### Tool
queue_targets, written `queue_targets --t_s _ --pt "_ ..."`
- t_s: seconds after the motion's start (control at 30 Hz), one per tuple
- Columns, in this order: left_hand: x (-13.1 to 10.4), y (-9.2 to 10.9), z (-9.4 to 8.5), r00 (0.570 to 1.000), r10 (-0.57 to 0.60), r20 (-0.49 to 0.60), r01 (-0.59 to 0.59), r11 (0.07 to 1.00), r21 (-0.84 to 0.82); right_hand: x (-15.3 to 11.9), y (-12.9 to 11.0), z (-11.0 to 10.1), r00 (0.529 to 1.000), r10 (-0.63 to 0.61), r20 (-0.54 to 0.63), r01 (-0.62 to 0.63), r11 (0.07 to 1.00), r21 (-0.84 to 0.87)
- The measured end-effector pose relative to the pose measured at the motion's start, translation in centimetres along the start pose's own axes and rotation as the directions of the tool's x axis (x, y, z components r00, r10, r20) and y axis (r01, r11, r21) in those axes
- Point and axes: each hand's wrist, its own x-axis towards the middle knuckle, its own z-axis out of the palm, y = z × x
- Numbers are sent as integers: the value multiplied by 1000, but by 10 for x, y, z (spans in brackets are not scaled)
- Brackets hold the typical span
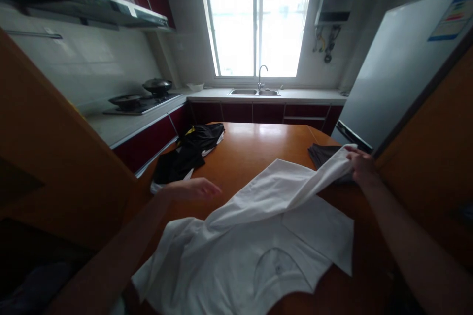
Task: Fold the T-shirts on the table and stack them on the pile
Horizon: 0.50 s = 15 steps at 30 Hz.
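Note:
A white T-shirt [236,246] lies spread on the wooden table [258,142], its neckline toward me and one short sleeve out to the right. My right hand [362,162] pinches the shirt's far hem corner and lifts it, so the cloth slants up to the right in a fold. Above the table, left of the shirt, my left hand [194,188] reaches inward with fingers extended and slightly blurred, holding nothing. Behind my right hand sits a dark grey folded cloth [322,154], partly covered by the raised hem.
Black garments [188,152] with white and yellow parts lie along the table's left edge. A fridge [402,64] stands at the right. Beyond the table, a counter holds a sink [254,92]; pans [158,85] sit on the stove at left.

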Motion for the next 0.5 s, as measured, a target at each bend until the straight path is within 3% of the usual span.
queue_targets --t_s 0.03,0.1,0.13,0.27,0.33,0.4,0.47,0.5 --pt "22 10 10 998 16 66 -12 998 -63 -4 1 0 999 26 28 -27 1000 9" --pt "64 30 38 994 19 -110 -35 990 -139 -12 -1 2 993 78 89 -81 996 31" --pt "84 39 54 988 25 -150 -47 988 -147 -16 -4 3 986 106 132 -112 993 42" --pt "139 69 124 987 53 -153 -81 979 -185 -30 -22 2 918 183 353 -209 977 36" --pt "152 79 152 993 82 -82 -98 972 -213 -35 -33 -3 836 213 506 -248 969 2" --pt "156 85 168 994 109 12 -103 966 -236 -37 -46 -13 725 231 649 -282 959 -26" --pt "152 87 166 972 136 192 -83 962 -259 -37 -57 -26 633 235 738 -290 955 -56" --pt "149 87 158 930 153 335 -61 961 -269 -37 -61 -33 594 247 766 -286 954 -85"
